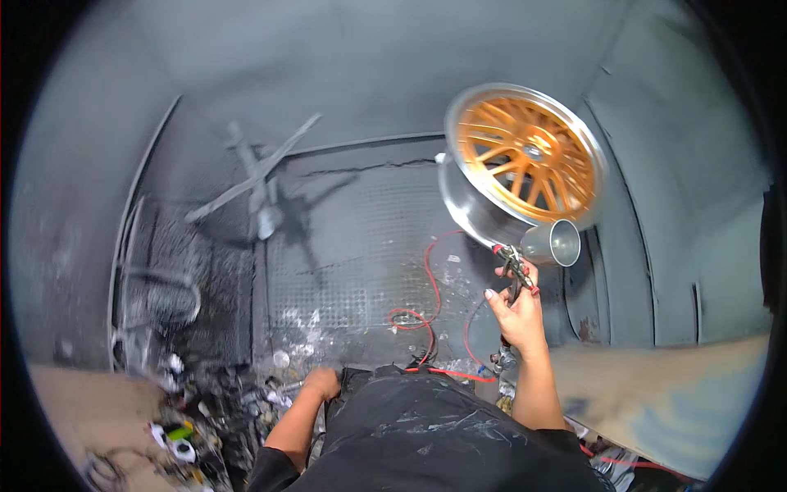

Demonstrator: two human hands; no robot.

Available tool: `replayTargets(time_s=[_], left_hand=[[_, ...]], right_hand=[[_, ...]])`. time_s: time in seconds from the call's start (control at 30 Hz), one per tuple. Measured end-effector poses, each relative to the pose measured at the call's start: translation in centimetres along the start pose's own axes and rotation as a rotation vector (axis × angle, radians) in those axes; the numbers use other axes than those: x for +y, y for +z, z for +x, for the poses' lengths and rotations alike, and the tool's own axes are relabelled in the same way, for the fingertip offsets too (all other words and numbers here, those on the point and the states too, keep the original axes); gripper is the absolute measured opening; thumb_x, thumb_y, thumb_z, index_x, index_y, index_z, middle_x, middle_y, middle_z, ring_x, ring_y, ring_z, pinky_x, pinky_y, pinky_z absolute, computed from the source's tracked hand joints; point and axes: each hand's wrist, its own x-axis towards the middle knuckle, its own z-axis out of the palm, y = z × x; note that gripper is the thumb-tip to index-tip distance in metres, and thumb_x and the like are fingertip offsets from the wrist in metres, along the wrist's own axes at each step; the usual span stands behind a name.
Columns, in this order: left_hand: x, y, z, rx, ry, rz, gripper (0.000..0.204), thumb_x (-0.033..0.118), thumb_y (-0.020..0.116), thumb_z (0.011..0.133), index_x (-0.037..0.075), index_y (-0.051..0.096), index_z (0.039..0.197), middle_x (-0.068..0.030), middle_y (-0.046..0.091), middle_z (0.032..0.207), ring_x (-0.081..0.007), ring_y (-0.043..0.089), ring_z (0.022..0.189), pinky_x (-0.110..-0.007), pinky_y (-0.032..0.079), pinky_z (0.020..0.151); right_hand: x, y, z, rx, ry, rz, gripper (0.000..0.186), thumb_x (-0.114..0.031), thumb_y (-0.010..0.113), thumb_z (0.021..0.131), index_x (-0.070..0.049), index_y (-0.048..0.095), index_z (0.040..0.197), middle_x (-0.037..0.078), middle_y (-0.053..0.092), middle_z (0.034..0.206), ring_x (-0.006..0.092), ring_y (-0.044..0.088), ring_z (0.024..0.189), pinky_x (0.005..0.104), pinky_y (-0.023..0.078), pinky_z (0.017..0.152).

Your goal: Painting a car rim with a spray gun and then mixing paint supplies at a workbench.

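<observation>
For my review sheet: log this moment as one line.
right hand grips metal-cup spray gun | aimed at gold-spoked alloy wheel | left hand low, by cluttered bench

**Booth floor and what is lying on it**

A grey grated floor (361, 246) is carrying a red hose (430, 279), which is curling across it. Left of the hose, white paint splatter (299, 324) is lying; farther left, cluttered cans and tape (184, 439) are sitting.

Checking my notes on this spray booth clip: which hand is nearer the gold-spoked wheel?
Right. The right hand holds a spray gun just below the wheel; the left hand is low by the apron, far away.
</observation>
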Motion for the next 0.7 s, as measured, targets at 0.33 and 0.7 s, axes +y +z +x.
replayTargets(time_s=[0.33, 0.7], left_hand=[[-13.7, 20.7, -12.4, 0.566, -0.173, -0.982, 0.025, 0.026, 0.071, 0.092, 0.007, 0.078, 0.105, -0.0172, 0.077, 0.1, -0.0342, 0.075, 0.093, -0.045, 0.058, 0.084], [-17.1, 60.5, -33.9, 0.812, -1.662, -1.516, 0.038, 0.038, 0.074, 0.086, 0.015, 0.079, 0.115, -0.0173, 0.076, 0.116, -0.0372, 0.072, 0.109, -0.045, 0.057, 0.091]], right_hand=[[-2.6, 25.1, -6.8, -0.659, -0.621, -0.381, 0.059, -0.002, 0.076, 0.085, 0.0, 0.049, 0.137, 0.015, 0.066, 0.119, 0.0173, 0.061, 0.081, 0.0344, 0.051, 0.068], [-14.2, 59.1, -20.5, -1.185, -0.759, -0.138, 0.069, -0.002, 0.076, 0.083, 0.0, 0.043, 0.144, 0.018, 0.06, 0.123, 0.0331, 0.062, 0.111, 0.0432, 0.051, 0.094]])
